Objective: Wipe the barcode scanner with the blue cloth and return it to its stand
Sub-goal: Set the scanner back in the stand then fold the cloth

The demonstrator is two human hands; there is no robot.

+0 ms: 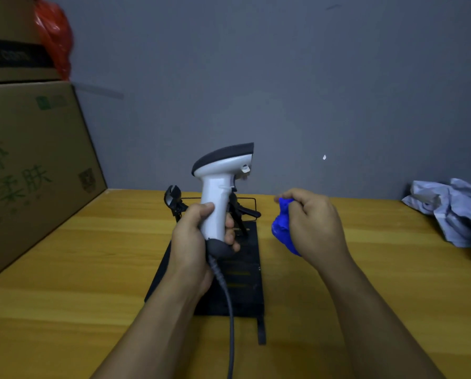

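My left hand [192,236] grips the handle of a white and dark grey barcode scanner [220,176], held upright above the table with its head pointing right. A grey cable [228,310] runs from the handle's base down toward me. My right hand [312,222] is closed around a bunched blue cloth [282,225], a short gap to the right of the scanner and not touching it. Behind and below the scanner is its black stand [174,201], with a cradle arm at the left and a flat black base [245,291] on the wooden table [92,269].
Stacked cardboard boxes [29,170] stand along the left edge, with a red plastic bag [55,36] on top. A crumpled light grey cloth [453,212] lies at the table's far right. A grey wall [283,77] stands behind the table.
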